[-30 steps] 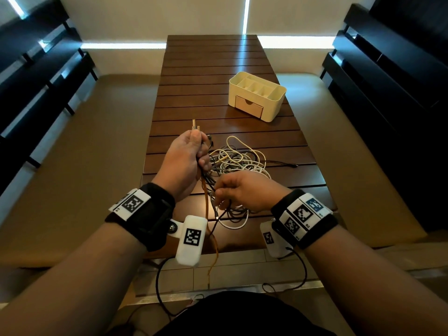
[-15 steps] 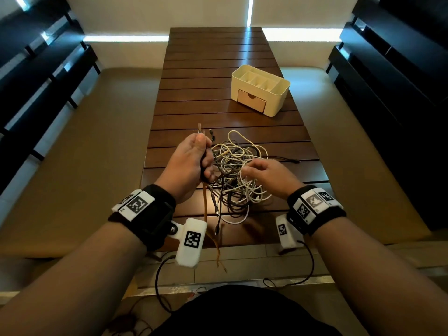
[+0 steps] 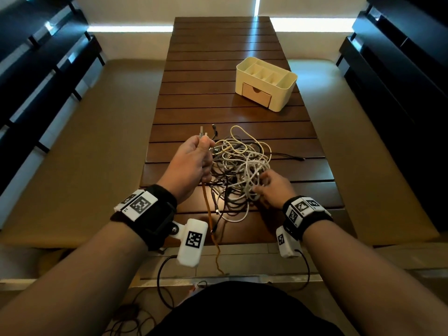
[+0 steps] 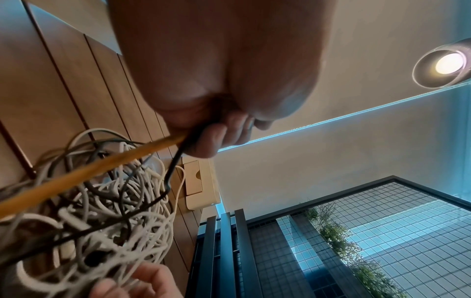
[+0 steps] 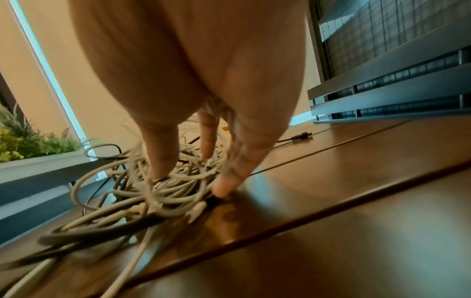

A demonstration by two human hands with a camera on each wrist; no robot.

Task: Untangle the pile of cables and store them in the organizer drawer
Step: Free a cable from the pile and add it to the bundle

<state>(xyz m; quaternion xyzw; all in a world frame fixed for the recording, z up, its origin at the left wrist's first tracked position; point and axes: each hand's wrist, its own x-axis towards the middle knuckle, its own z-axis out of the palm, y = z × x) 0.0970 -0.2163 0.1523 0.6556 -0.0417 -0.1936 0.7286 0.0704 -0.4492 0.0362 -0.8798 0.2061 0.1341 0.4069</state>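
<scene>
We are gripping an orange cable [image 3: 208, 209] and a dark cable [image 4: 175, 163] in our curled left hand [image 3: 191, 163]. Our right hand [image 3: 272, 187], fingers spread straight, is pressing into the cable pile [image 3: 238, 166] mid-table. The organizer [image 3: 266, 83] is sitting at one o'clock, its drawer [image 3: 256, 94] closed.

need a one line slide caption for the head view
Left hand grips an orange cable and plug ends while the right hand presses the cable tangle; cream organizer waits, drawer closed.
</scene>
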